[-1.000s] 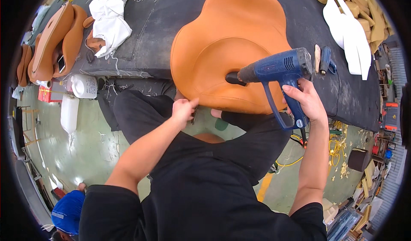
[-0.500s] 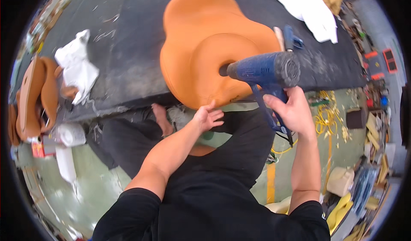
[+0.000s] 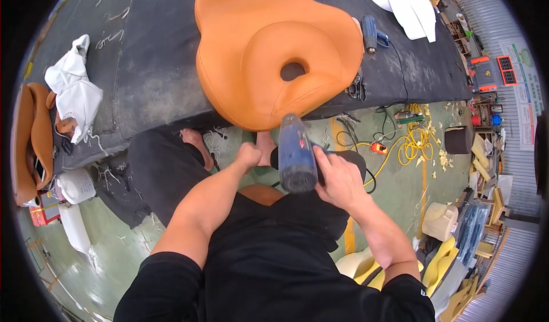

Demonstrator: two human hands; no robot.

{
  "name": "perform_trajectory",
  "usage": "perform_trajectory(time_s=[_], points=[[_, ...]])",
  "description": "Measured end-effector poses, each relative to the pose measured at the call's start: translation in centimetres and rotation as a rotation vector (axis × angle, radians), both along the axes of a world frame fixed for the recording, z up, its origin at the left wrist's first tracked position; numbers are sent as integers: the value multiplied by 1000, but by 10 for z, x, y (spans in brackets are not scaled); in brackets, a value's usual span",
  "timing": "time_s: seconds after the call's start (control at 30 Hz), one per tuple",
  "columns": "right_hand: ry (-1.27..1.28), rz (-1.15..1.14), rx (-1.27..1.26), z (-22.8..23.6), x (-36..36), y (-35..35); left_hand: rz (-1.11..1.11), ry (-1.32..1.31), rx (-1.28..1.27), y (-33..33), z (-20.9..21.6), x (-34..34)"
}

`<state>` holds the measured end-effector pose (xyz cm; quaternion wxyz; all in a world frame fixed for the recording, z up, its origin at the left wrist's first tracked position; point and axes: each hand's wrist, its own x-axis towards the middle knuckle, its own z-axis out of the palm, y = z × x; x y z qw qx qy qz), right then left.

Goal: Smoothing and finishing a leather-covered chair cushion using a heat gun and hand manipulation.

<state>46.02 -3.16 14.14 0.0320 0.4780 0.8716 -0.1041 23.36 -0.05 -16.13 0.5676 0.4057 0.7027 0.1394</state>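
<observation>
My right hand (image 3: 338, 179) is wrapped round the handle of a dark blue heat gun (image 3: 297, 156), held over my lap with its nozzle towards the front edge of an orange padded seat (image 3: 269, 42). That seat lies on the black-covered bench (image 3: 154, 65), a round hole near its front. My left hand (image 3: 250, 155) looks closed, just short of the seat's front edge; its fingertips are turned away, so anything in them is hidden. A second blue heat gun (image 3: 370, 35) lies on the bench at the seat's right.
Scissors (image 3: 357, 88) lie right of the seat. White cloth (image 3: 74, 88) and orange padded pieces (image 3: 34, 145) are at the left, another white piece (image 3: 403, 8) at the far right. A yellow cable (image 3: 409, 148) coils on the green floor. Foam pieces (image 3: 440, 259) stand at the lower right.
The heat gun has come down and left, away from the seat's hole, and turned its nozzle forward. My left hand has left the seat's edge and closed. The view has shifted.
</observation>
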Motion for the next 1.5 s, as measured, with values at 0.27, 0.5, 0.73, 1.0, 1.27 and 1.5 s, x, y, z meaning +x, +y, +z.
perform_trajectory(time_s=[0.27, 0.5, 0.73, 1.0, 1.27, 1.5], points=[[-106, -153, -12, -1, -37, 9, -454, 50, 218, -10, 37, -3], [-164, -74, -83, 8, -60, 9, -550, 2, 316, -14, 81, -11], [-152, -157, -2, -2, -65, 19, -640, 157, 534, -17, 4, 16], [-161, -178, 72, -10, -52, 9, -1183, 549, 732, -9, 71, 20], [-123, -132, -10, -1, -47, 8, -270, -701, 287, -23, 89, 32], [106, -468, 227, 17, 52, 15, -1868, 1193, 1216, 21, 129, 44]])
